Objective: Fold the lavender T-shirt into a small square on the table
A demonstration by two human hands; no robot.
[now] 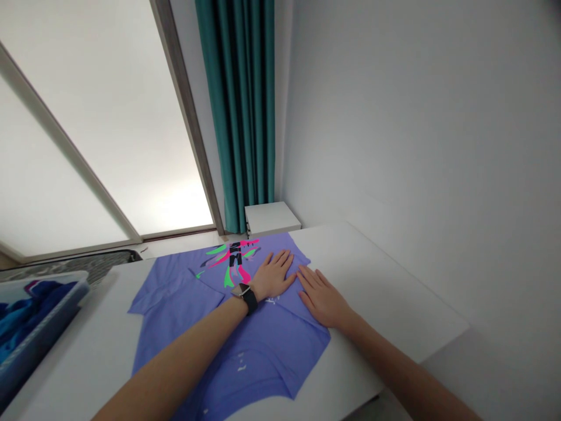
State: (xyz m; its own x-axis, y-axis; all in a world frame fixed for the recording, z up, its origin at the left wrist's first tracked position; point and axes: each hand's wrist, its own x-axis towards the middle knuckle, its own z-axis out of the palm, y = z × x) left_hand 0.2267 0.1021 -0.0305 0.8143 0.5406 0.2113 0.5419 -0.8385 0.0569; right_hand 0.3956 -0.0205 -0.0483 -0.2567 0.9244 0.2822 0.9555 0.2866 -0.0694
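Lying across the white table (372,280) is a purple shirt (177,310), its neckline toward the person and its far edge near the far side of the tabletop. From where I stand, I can see a splashy print (235,256) in black, pink and green near that far edge, with small pale marks inside the neckline (too small for me to read).

The left hand (274,275) rests palm down on the cloth beside the print, its fingers straight and somewhat apart, with nothing gripped between them. A dark watch (246,297) sits on that wrist, and the forearm reaches over the middle of the shirt. The right hand (324,298) lies flat along the shirt's right side, its fingers stretched out and close together, the thumb held a little away; it has no pinch on the fabric either. The two hands are just beside each other.

At the table's left stands a basket (44,348) with blue clothes (35,304) inside (how many pieces, I cannot tell). Past the far edge of the table is a low white cabinet (272,218), just in front of a teal curtain (245,111). Pale panels (127,117) in a brownish frame stand to the left, and a plain wall (407,128) rises on the right.
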